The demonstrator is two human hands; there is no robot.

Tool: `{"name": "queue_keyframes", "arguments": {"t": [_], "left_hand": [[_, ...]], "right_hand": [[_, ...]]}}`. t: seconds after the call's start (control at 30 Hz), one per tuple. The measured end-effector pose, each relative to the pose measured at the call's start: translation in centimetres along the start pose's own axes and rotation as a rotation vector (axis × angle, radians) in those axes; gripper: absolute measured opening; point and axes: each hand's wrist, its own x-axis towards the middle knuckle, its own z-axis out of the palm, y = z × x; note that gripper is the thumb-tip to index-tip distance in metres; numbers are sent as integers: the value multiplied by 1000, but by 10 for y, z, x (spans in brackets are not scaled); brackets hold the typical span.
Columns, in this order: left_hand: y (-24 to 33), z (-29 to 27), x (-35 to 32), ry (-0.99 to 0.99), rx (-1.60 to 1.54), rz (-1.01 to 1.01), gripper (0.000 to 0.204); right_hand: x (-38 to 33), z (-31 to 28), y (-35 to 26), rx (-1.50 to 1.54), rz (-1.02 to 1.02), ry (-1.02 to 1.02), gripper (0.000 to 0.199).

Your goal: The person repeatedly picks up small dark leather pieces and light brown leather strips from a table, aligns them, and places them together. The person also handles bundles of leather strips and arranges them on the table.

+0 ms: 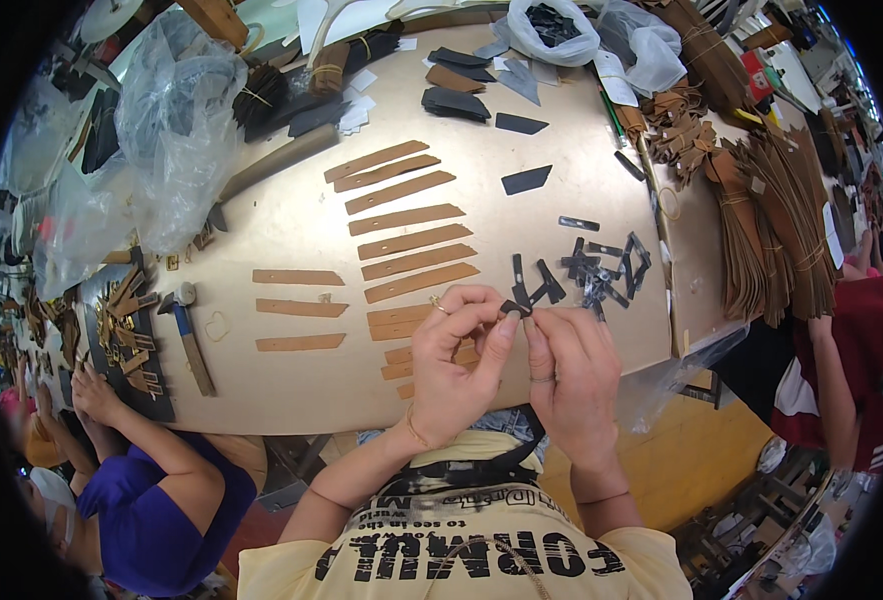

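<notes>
At the near edge of the table (pixel 291 225), both hands meet over a small black piece (pixel 514 307). The left hand (pixel 454 355), a ring on one finger, pinches the piece between thumb and forefinger; the right hand (pixel 571 375) has its fingers curled, thumb and forefinger tips closed on the same piece from the other side. The piece is held just above the table, beside a loose pile of black strips (pixel 596 270) that lies toward the right edge. Partly under the left hand, a column of tan strips (pixel 406 225) runs from the near edge toward the middle of the table. Three more tan strips (pixel 299 308) lie apart to the left of the column. A hammer (pixel 189 325) rests near the left edge, just beside a co-worker's tray of small brown pieces (pixel 126 330).
</notes>
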Motion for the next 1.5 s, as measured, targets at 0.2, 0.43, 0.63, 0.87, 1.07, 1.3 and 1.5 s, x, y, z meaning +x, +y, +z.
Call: {"name": "queue_keyframes", "arguments": {"t": [0.2, 0.43, 0.63, 0.87, 1.07, 1.3, 1.5], "left_hand": [[-5, 1, -1, 28, 24, 43, 7], [-9, 1, -4, 49, -356, -262, 7], [-15, 4, -10, 62, -378, -272, 5], [-14, 1, -11, 216, -353, -99, 5], [-10, -26, 2, 177, -284, -123, 5], [-9, -13, -4, 116, 58, 151, 11], [-4, -14, -6, 98, 189, 222, 10]], "right_hand": [[8, 2, 6, -77, -74, -2, 12], [11, 12, 7, 0, -20, 52, 7], [7, 20, 10, 82, 85, 95, 5], [-3, 21, 23, 96, 308, 213, 7], [4, -9, 35, 150, 356, 134, 9], [9, 2, -8, 352, 188, -47, 14], [13, 6, -5, 292, 76, -28, 12]]}}
